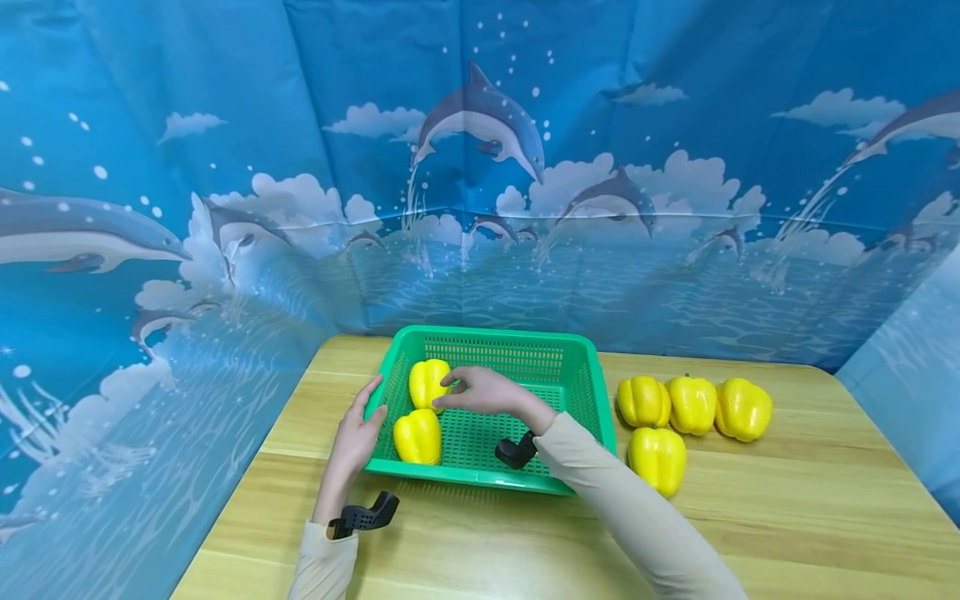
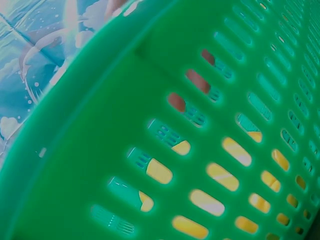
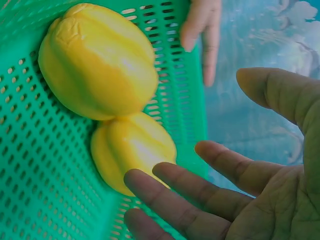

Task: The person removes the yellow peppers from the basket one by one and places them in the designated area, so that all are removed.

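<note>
Two yellow bell peppers lie along the left side of a green plastic basket (image 1: 495, 477): a back pepper (image 1: 427, 385) and a front pepper (image 1: 417, 437). My right hand (image 1: 483, 392) is over the basket, its fingers spread and slightly bent, fingertips right at the back pepper. The right wrist view shows the palm holding nothing. At the basket's left rim is my left hand (image 1: 358, 433), thumb over the rim and fingers along the outside wall. The basket's slotted wall (image 2: 90, 150) fills most of the left wrist view, with yellow showing through the slots.
Right of the basket on the wooden table (image 1: 810, 500), several more yellow peppers stand close together: three in a row, including a middle pepper (image 1: 692, 405), and a nearer pepper (image 1: 657, 461) before them. A dolphin-print curtain (image 1: 480, 250) hangs behind the table and at its sides.
</note>
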Motion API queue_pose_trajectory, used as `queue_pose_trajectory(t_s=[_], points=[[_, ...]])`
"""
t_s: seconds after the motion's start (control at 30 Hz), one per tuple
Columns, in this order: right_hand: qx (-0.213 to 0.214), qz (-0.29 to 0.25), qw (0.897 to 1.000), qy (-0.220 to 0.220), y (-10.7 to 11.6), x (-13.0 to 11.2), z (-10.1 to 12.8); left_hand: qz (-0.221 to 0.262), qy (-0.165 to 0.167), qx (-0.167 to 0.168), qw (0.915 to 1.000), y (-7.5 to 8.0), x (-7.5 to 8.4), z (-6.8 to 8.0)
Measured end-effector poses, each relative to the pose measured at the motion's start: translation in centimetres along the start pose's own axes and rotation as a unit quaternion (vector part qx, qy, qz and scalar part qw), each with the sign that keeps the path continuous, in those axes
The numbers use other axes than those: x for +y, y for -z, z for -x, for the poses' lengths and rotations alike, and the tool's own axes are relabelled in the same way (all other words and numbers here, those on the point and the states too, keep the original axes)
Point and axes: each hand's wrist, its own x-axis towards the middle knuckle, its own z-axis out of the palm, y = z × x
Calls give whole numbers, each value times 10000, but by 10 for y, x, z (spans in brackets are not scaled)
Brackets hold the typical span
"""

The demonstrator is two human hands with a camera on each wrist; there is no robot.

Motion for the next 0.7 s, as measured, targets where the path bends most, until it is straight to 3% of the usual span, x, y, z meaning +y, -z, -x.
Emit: queue_pose_trajectory(t_s=[0.27, 0.7], points=[[-259, 119, 9989, -380, -18, -1, -20, 36, 7, -27, 10000, 0, 1, -1], [-555, 334, 9947, -796, -30, -10, -28, 90, -20, 40, 9999, -1, 0, 0]])
